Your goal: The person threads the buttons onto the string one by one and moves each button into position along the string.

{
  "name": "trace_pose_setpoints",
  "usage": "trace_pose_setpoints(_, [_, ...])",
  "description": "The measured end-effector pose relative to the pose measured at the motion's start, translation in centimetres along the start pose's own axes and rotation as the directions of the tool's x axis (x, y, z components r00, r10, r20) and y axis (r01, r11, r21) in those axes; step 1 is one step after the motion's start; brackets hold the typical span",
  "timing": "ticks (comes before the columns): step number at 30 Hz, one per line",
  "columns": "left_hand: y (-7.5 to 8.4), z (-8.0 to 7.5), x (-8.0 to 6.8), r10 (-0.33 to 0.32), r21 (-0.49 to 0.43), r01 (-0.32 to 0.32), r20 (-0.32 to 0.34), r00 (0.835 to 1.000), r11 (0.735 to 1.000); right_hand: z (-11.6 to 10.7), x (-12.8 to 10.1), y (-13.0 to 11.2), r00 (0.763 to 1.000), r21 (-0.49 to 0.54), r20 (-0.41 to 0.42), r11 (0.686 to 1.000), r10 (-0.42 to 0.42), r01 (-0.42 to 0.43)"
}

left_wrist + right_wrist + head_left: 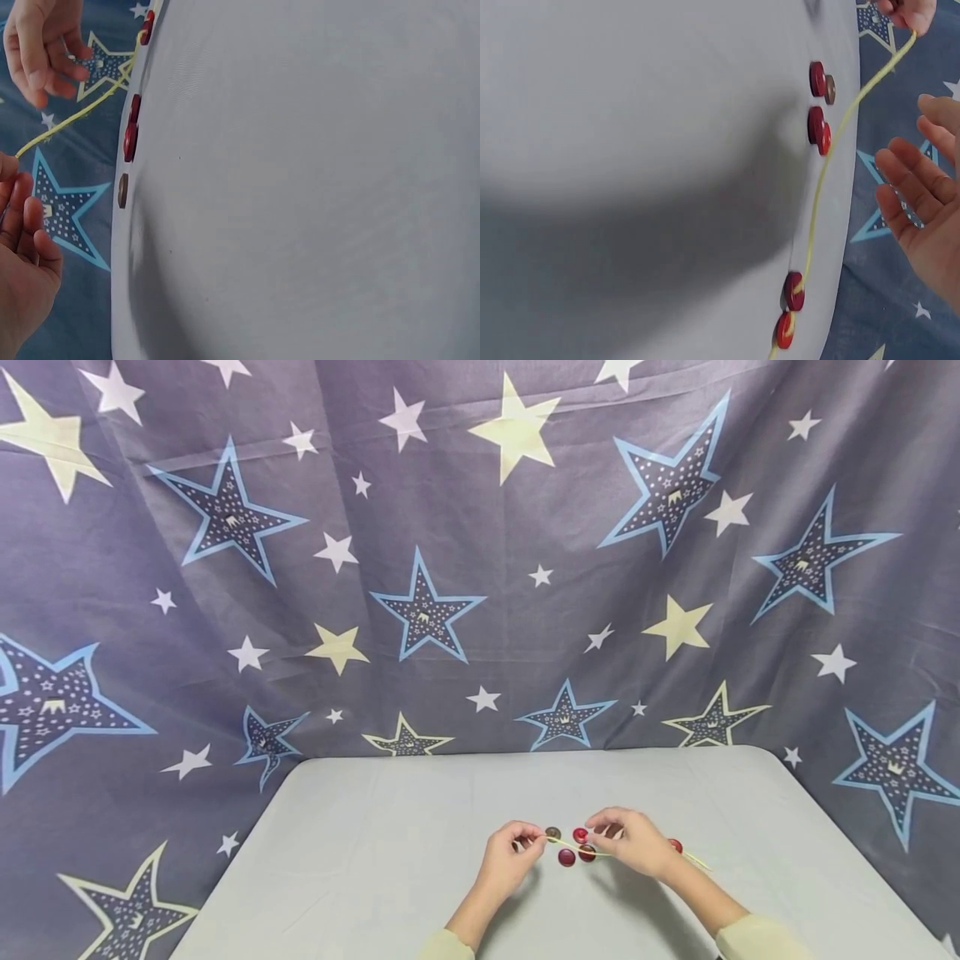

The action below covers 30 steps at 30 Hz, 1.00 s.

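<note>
Cord in left hand, thin, yellow, round glossy discs

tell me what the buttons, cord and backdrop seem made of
Buttons: probably plastic, glossy; their smooth surfaces catch highlights, though lacquered wood isn't ruled out.
Cord: likely textile, fairly matte; it bends in a soft curve, but the exact fibre can't be told.
Backdrop: cloth, mostly matte, with star patterns; it hangs in folds and creases.
</note>
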<state>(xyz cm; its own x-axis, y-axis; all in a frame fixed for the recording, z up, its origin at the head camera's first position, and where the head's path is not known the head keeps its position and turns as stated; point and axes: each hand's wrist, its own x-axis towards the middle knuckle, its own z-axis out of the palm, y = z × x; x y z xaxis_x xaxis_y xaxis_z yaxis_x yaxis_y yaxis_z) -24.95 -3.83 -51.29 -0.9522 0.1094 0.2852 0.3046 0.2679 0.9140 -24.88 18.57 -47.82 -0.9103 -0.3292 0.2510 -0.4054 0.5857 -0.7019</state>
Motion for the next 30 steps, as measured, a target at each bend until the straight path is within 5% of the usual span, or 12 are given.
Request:
trace_pose_setpoints(7, [1.6,0.1,-0.3,-0.027,0.041,0.028,-0.017,0.999,0.999,1.4,0.4,-0.8,1.000,0.081,0.024,0.997,-0.005,0.003])
trace_pose_setpoints(14, [0.3,0.2,-0.1,0.002,0.004,-0.002,0.011,1.000,1.000,2.3,0.7,-1.3,0.999,0.113,0.024,0.993,-0.031,0.028])
trace_pose_setpoints(23, [-0.4,0.4,-0.1,0.204,-0.001,-0.204,-0.001,0.979,0.979,3.2,0.8,-1.5,0.997,0.209,0.058,0.977,-0.056,0.042])
trace_pose_setpoints(30, [0.2,0.3,-0.1,0.054,-0.004,-0.054,0.029,0.998,0.999,3.5,0.9,-1.3,0.995,0.263,0.081,0.964,-0.052,0.029])
